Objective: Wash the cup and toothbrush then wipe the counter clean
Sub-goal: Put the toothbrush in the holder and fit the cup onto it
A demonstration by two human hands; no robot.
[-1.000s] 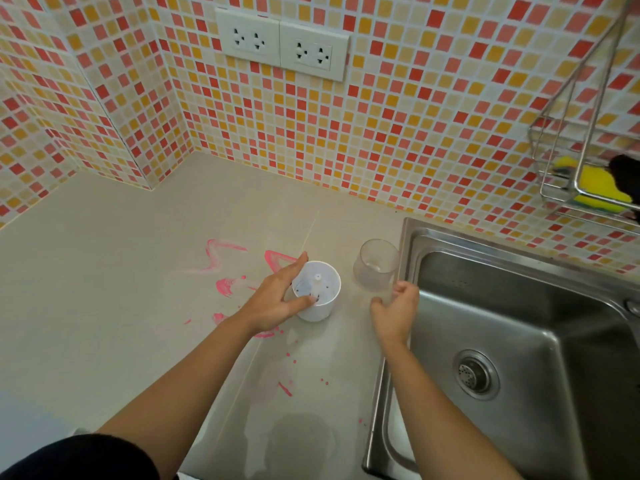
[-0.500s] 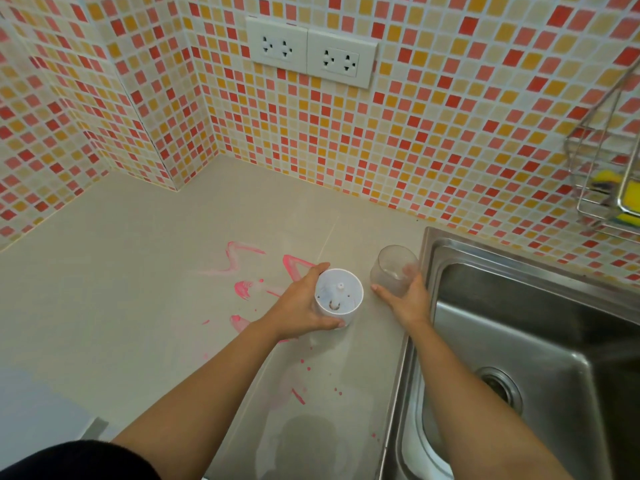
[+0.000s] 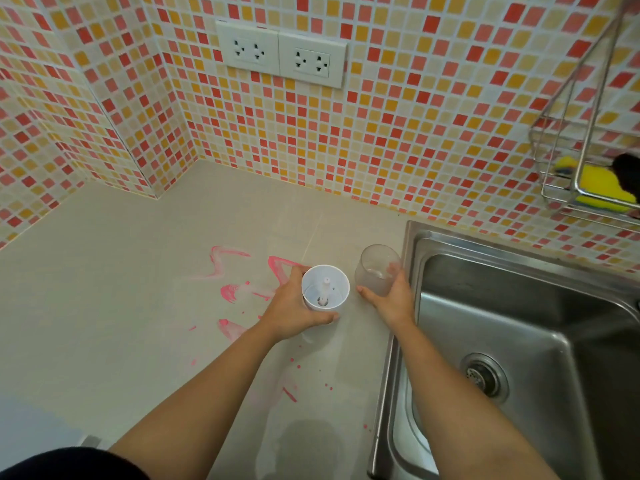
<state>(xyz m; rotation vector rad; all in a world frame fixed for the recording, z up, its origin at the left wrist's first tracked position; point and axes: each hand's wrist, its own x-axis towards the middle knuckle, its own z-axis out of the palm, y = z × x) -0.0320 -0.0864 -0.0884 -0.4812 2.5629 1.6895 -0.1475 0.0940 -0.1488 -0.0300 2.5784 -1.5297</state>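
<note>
A white cup (image 3: 325, 278) stands upright on the beige counter (image 3: 114, 306), with a white toothbrush (image 3: 325, 291) standing inside it. My left hand (image 3: 289, 311) is wrapped around the cup from the left. Just to its right, a frosted clear cup (image 3: 375, 268) stands at the sink's edge, and my right hand (image 3: 389, 297) grips it from the near side. Pink smears (image 3: 228, 261) and splatters (image 3: 291, 393) mark the counter to the left of and in front of the cups.
A steel sink (image 3: 519, 341) with a drain (image 3: 483, 375) fills the right side. A wire rack (image 3: 585, 174) on the tiled wall holds a yellow sponge (image 3: 601, 187). Two wall sockets (image 3: 280, 53) sit above the counter.
My right hand has moved forward from in front of the clear cup and closed around it. My left hand has stayed on the white cup. The camera has shifted.
</note>
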